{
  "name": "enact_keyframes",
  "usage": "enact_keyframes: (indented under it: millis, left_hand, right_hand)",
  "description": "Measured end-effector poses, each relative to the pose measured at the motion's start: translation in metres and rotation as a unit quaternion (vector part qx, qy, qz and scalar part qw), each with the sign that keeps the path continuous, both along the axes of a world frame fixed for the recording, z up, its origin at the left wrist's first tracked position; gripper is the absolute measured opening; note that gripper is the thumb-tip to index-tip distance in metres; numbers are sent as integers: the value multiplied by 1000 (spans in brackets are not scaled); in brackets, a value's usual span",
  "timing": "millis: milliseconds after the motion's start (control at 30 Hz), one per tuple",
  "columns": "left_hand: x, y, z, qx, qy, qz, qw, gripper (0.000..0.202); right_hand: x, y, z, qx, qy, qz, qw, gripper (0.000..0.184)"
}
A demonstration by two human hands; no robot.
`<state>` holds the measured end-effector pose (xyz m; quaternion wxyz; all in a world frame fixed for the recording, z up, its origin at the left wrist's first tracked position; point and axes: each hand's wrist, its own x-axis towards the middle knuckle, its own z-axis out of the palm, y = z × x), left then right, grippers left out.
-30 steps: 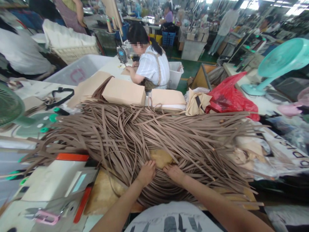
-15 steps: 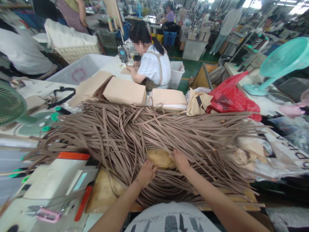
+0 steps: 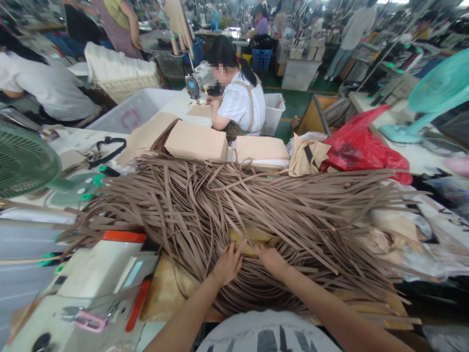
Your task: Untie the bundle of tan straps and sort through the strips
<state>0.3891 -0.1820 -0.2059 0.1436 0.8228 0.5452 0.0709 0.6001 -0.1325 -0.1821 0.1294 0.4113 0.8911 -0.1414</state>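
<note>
A big heap of long brown straps [image 3: 234,215] covers the table in front of me. My left hand [image 3: 227,265] and my right hand [image 3: 271,261] both reach into the near side of the heap, side by side. Their fingers curl into the straps around a yellowish-tan piece [image 3: 252,238] that shows through a gap. Whether the fingers pinch a strap or the tan piece I cannot make out.
A white sewing machine [image 3: 98,278] with orange trim stands at my left, pink scissors [image 3: 86,320] beside it. Tan folded stacks [image 3: 198,141], a red plastic bag [image 3: 361,144] and a green fan [image 3: 22,161] ring the heap. A person sews at a machine behind.
My right hand drew back toward me from further into the heap and now sits next to my left hand. The view shifted slightly.
</note>
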Motion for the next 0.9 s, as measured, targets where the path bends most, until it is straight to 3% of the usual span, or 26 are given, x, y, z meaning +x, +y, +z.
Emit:
enact_keyframes:
  millis: [100,200,400,533,667,767,833,900]
  left_hand:
    - [2,2,2,-2,21,-23,1000,45]
    - [4,4,2,4,33,-48,998,23]
    - [-1,8,-5,23,20,-84,996,21]
    - [-4,12,-4,11,5,-94,995,18]
    - [-3,12,0,7,2,-60,998,20]
    - [-2,8,2,8,-3,-12,1000,41]
    - [-1,6,3,5,1,-16,1000,52]
    - [-1,5,2,-1,14,-41,999,50]
  right_hand:
    - [1,-9,-1,-29,6,80,996,23]
    - [2,0,-1,-33,6,94,995,13]
    - [-4,42,-3,103,-42,-102,989,26]
    - [-9,53,-11,126,-43,-95,987,23]
    - [-8,35,-17,93,-42,-50,993,26]
    - [-11,4,-17,53,-39,2,998,32]
    - [-19,-16,-14,31,-28,38,998,34]
    - [-27,-27,-10,17,-12,65,998,28]
